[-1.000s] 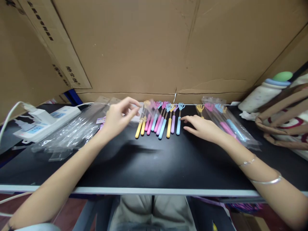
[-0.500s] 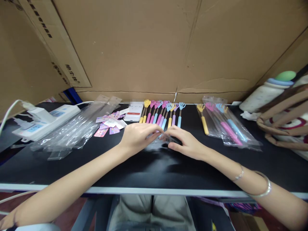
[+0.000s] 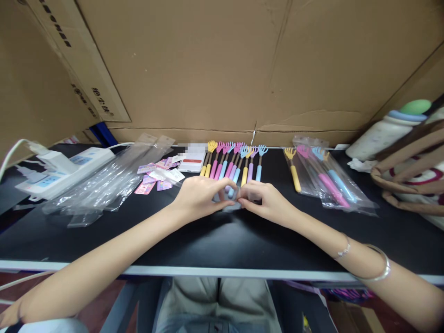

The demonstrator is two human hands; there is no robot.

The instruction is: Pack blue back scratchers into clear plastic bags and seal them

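My left hand [image 3: 199, 196] and my right hand [image 3: 267, 201] meet at the middle of the black table [image 3: 222, 240], fingers pinched on a clear plastic sleeve [image 3: 231, 199] held between them. Just behind them lies a row of small rake-headed back scratchers [image 3: 234, 162] with yellow, pink, blue and purple handles. A single yellow scratcher [image 3: 293, 169] lies apart to the right. Beside it sit bagged scratchers [image 3: 329, 178] in clear sleeves.
A pile of empty clear sleeves [image 3: 111, 182] lies at left, with small pink cards [image 3: 154, 178] and a phone [image 3: 192, 162] near it. A white power strip [image 3: 58, 171] is far left. A bottle [image 3: 385, 132] and woven basket [image 3: 409, 175] stand at right. Cardboard [image 3: 222, 64] walls the back.
My left hand came from the left with a clear sleeve, and my right hand left the scratcher row; both drew together at the centre, now pinching the sleeve closer.
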